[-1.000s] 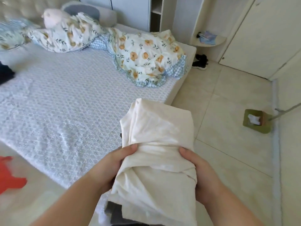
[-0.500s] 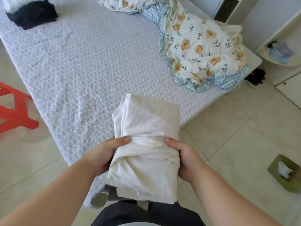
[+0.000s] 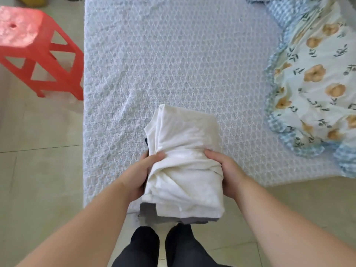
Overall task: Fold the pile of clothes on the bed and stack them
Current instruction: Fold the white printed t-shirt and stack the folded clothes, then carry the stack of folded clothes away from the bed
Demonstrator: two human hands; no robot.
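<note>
A stack of folded clothes [image 3: 185, 162] is held up over the near edge of the bed [image 3: 173, 60]. A cream white garment lies on top, and grey and dark layers show under it at the near and left edges. My left hand [image 3: 140, 174] grips the stack's left side with the thumb on top. On the right side my right hand [image 3: 225, 170] grips it the same way. The fingers under the stack are hidden.
A red plastic stool [image 3: 38, 53] stands on the tiled floor left of the bed. A floral duvet with blue checked trim [image 3: 316, 87] is bunched on the bed's right side. My dark-trousered legs [image 3: 163, 247] stand at the bed's near edge.
The view has swung left and down, from the floor beside the bed to straight over the bed. Both hands kept the same grip on the stack, now over the bed's near edge.
</note>
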